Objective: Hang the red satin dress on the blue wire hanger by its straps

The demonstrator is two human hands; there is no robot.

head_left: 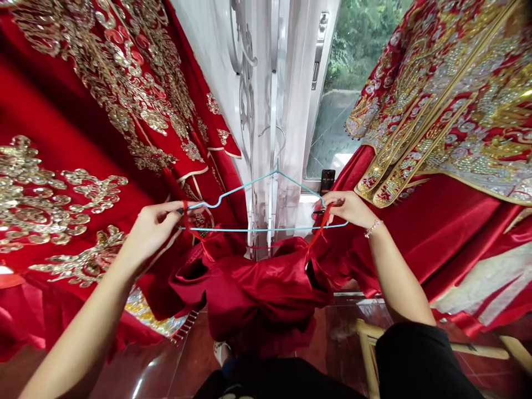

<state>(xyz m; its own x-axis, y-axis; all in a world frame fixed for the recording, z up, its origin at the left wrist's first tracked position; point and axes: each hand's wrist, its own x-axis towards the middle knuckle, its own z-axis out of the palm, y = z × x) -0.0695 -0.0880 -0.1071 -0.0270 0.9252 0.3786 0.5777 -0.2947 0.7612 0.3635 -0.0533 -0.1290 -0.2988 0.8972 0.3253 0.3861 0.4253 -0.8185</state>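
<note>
A light blue clothes hanger (253, 229) with a bare metal hook is held level in front of me. My left hand (157, 226) is closed at its left end, where a thin red strap loops over the bar. At the other end my right hand (343, 208), with a bracelet on the wrist, pinches the hanger and a second red strap. From both straps hangs a dark red satin dress (261, 277), bunched below the bar. Small dark bits, perhaps clips, show at my fingertips; the fingers partly hide them.
Red garments with gold sequins (95, 183) hang close on the left. A beaded red and gold jacket (436, 105) hangs on the right. Ahead stand a white metal rack (273, 105), a window (349, 77) and a phone (328, 180). A wooden frame (366, 349) is at lower right.
</note>
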